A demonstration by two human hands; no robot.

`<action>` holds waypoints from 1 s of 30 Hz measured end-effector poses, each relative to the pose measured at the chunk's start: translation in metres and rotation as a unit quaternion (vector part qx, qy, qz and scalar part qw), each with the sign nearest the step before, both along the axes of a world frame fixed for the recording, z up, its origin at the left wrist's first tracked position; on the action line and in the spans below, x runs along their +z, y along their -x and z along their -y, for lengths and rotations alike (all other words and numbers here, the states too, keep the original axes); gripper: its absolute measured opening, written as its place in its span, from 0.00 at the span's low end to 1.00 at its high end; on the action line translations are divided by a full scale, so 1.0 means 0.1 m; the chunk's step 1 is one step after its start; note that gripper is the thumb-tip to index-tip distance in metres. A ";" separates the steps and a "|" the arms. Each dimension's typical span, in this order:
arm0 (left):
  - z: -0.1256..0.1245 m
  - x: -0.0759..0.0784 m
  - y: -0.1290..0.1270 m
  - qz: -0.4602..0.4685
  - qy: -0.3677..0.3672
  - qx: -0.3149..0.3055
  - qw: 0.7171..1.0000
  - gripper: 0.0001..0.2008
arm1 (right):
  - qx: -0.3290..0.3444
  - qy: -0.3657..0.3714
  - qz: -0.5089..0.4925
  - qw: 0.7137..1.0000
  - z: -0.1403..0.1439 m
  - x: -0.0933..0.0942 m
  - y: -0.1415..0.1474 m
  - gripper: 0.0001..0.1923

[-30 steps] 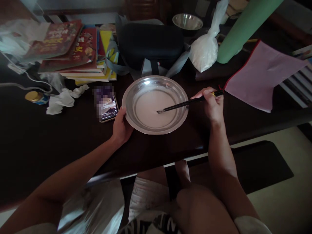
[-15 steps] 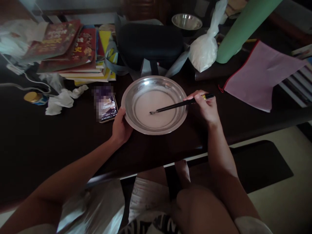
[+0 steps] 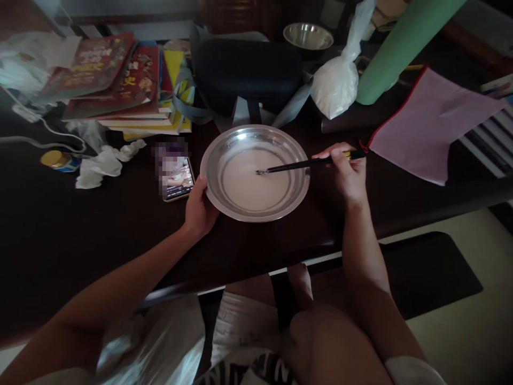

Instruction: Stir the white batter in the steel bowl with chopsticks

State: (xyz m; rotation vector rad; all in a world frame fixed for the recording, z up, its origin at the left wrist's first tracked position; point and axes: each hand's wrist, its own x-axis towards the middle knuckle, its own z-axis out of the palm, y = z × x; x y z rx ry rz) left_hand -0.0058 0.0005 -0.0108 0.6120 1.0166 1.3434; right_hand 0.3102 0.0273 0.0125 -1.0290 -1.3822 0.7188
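- Steel bowl [image 3: 255,216], held over or on the table [image 3: 272,248]; which cannot be told.
- White liquid [image 3: 252,190] is already inside; mixing, from its even surface, is judged well along, though lumps may be left.
- Chopsticks [image 3: 296,164], tips at the liquid, are pinched in the fingers of the right hand [image 3: 348,170].
- The bowl's side is gripped by the left hand [image 3: 199,209], beside a lit phone [image 3: 178,179].
- A knotted white bag [image 3: 335,88] is seen beyond.
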 end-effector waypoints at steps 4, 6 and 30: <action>0.00 0.00 0.00 -0.001 -0.010 0.000 1.000 0.10 | 0.017 0.017 0.003 1.000 -0.01 -0.04 -0.03 0.18; 0.00 0.01 -0.01 -0.007 -0.008 0.002 1.000 0.10 | 0.055 0.027 0.028 0.998 0.00 -0.03 -0.03 0.16; 0.01 0.05 -0.04 -0.025 0.010 0.017 0.999 0.10 | 0.051 0.004 0.002 0.999 0.01 0.03 0.03 0.17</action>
